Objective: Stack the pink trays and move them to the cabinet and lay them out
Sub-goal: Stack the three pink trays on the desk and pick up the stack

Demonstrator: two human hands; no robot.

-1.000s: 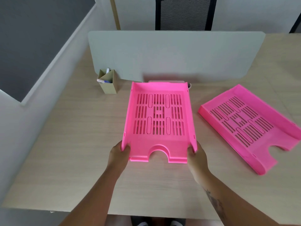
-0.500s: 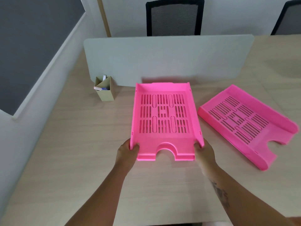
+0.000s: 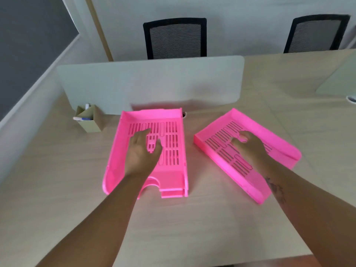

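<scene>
While left hand (image 3: pixel 143 151) rests inside, left tray (image 3: pixel 173 176) lies lengthwise (notch nearest).

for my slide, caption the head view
Left hand and right hand reach into two pink trays on a desk.

A pale wood-grain desk (image 3: pixel 57 189) filled the lower view. Along its far side a light grey divider panel (image 3: pixel 150 83) stood upright with rounded top corners. Just beside the panel's left end sat a small cardboard pen holder (image 3: pixel 90 123), markers poking out of it, one lying across its rim. Behind the panel two black mesh-backed chairs showed: one chair (image 3: pixel 176 38) centred, the other chair (image 3: pixel 316 33) off to the right. A dark grey wall board (image 3: pixel 28 35) covered the upper left. At the far right edge, a second pale panel (image 3: pixel 341 78) leaned in, with a small white round object (image 3: pixel 351 99) just beside it, too cropped to identify.
</scene>
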